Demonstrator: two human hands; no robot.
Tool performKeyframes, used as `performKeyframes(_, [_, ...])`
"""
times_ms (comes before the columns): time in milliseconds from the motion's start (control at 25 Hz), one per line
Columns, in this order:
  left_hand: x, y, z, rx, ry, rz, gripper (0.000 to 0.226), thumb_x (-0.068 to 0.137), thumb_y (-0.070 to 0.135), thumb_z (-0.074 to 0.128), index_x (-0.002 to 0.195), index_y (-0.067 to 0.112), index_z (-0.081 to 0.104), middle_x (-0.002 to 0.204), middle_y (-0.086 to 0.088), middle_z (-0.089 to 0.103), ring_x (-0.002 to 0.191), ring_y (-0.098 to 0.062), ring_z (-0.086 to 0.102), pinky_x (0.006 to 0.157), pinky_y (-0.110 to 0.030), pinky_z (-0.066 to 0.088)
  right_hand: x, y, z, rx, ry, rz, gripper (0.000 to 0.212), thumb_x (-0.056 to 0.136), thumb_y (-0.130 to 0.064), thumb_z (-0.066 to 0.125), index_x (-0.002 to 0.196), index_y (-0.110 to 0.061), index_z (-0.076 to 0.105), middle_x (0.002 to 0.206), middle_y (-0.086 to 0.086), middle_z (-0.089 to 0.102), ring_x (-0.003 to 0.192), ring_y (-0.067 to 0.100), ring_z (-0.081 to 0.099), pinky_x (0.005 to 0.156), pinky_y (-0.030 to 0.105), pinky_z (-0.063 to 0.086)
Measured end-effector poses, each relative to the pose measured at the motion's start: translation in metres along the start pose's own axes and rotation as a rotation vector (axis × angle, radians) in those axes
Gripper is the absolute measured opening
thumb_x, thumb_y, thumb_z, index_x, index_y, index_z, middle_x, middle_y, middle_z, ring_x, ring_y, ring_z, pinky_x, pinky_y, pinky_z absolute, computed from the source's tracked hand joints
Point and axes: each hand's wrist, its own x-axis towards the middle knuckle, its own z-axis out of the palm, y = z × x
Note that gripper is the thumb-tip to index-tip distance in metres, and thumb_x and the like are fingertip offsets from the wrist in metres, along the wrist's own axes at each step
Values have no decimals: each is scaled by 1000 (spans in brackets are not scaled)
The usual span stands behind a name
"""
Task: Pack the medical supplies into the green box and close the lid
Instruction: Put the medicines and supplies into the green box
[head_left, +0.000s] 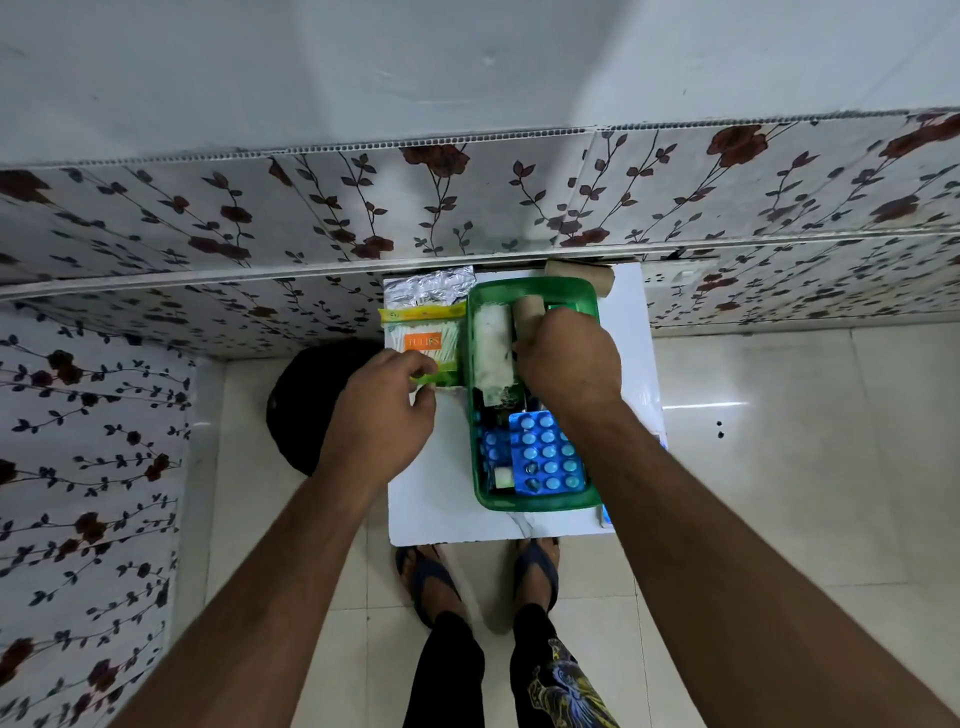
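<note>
Inside green box (535, 501): two blister packs (548, 452).

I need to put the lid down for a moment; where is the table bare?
Bare table lies left of the green box, nearer than the cotton swab pack. The far left corner is crowded by that pack and a foil packet.

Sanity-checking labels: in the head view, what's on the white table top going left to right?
Left hand → cotton swab packet → white gauze roll inside the green box → right hand, gripping a tan bandage roll.
</note>
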Motion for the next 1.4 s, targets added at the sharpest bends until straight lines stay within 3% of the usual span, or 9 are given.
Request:
performKeyframes(240, [-2, -17, 4, -83, 12, -76, 19, 86, 10, 62, 102, 17, 69, 101, 0, 67, 81, -10, 62, 69, -18, 41, 0, 0, 7, -33, 79, -94, 10, 92, -17, 52, 84, -11, 53, 72, 13, 56, 79, 38, 62, 59, 33, 39])
performKeyframes(440, [21, -26, -1, -335, 132, -404, 30, 84, 22, 71, 112, 17, 62, 102, 0, 64, 91, -18, 63, 79, -27, 45, -37, 64, -35, 237, 322, 136, 19, 86, -20, 63, 104, -17, 71, 88, 4, 74, 86, 27, 69, 75, 32, 50])
performKeyframes(560, [43, -28, 13, -286, 68, -543, 60, 75, 44, 77, 120, 13, 53, 115, -6, 58, 101, -25, 58, 80, -31, 41, -60, 123, -25, 166, 117, 362, 26, 82, -25, 70, 107, -19, 67, 86, 1, 70, 90, 28, 68, 73, 30, 44])
performKeyframes(720, [59, -32, 30, -294, 16, -604, 77, 59, 54, 84, 115, 11, 53, 107, 2, 61, 94, -21, 60, 76, -31, 44, -74, 162, 14, 64, -185, 479, 69, 73, -37, 81, 131, -16, 50, 119, 14, 66, 104, 31, 63, 79, 35, 47])
performKeyframes(840, [61, -38, 37, -276, 1, -626, 72, 46, 59, 84, 100, 16, 62, 96, 0, 71, 85, -21, 67, 73, -34, 52, -73, 164, 27, 104, -182, 493, 68, 77, -30, 80, 134, -16, 44, 119, 12, 67, 103, 29, 64, 72, 31, 44])
performKeyframes(960, [58, -34, 34, -252, -27, -582, 45, 55, 48, 87, 83, 18, 70, 88, -1, 73, 81, -23, 67, 78, -35, 54, -72, 164, 33, 141, -151, 522, 59, 80, -24, 77, 129, -17, 45, 110, 9, 70, 88, 24, 60, 67, 30, 42])
performKeyframes(1080, [56, -29, 28, -254, -40, -551, 31, 67, 36, 85, 66, 12, 65, 66, -3, 63, 66, -24, 61, 61, -31, 45, -72, 168, 35, 190, -127, 535, 54, 79, -25, 78, 123, -18, 49, 100, 6, 70, 80, 20, 58, 64, 31, 44])
performKeyframes(1240, [50, -28, 23, -282, 2, -572, 41, 71, 37, 81, 70, 5, 55, 67, -5, 55, 68, -28, 54, 62, -34, 37, -72, 173, 33, 233, -109, 533, 44, 75, -26, 81, 107, -20, 51, 93, 5, 69, 76, 20, 60, 56, 28, 42])
performKeyframes(1400, [37, -23, 10, -283, 32, -566, 33, 75, 30, 79, 67, 16, 50, 68, 3, 54, 69, -23, 52, 64, -32, 34, -75, 172, 30, 333, -66, 526, 40, 75, -20, 82, 103, -18, 53, 86, 2, 63, 76, 21, 60, 61, 31, 46])
